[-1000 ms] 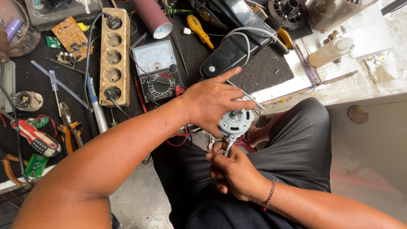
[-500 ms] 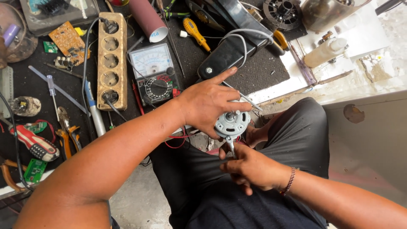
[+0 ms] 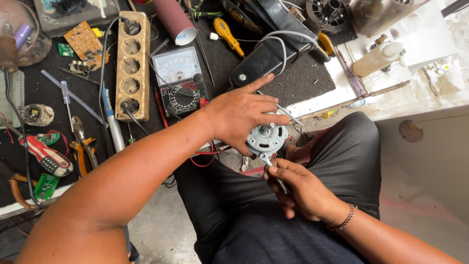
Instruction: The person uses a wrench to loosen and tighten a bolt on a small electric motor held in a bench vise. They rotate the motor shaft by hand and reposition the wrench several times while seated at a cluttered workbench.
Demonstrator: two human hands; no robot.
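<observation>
A thin metal tool (image 3: 274,173) was pinched in the curled fingers of the right hand (image 3: 300,190), its tip set against the small grey motor (image 3: 266,139). The motor was clasped over the lap by the left hand (image 3: 242,115), fingers wrapped around it. The casing looked closed, work unfinished. Beyond lay an analogue multimeter (image 3: 180,80) and a wooden socket strip (image 3: 132,66).

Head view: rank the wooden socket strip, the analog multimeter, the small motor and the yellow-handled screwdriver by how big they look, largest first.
1. Wooden socket strip
2. Analog multimeter
3. Small motor, partly covered by the left hand
4. Yellow-handled screwdriver
The motor sits nearer the camera, so ranks 3 and 4 are unsure.
</observation>
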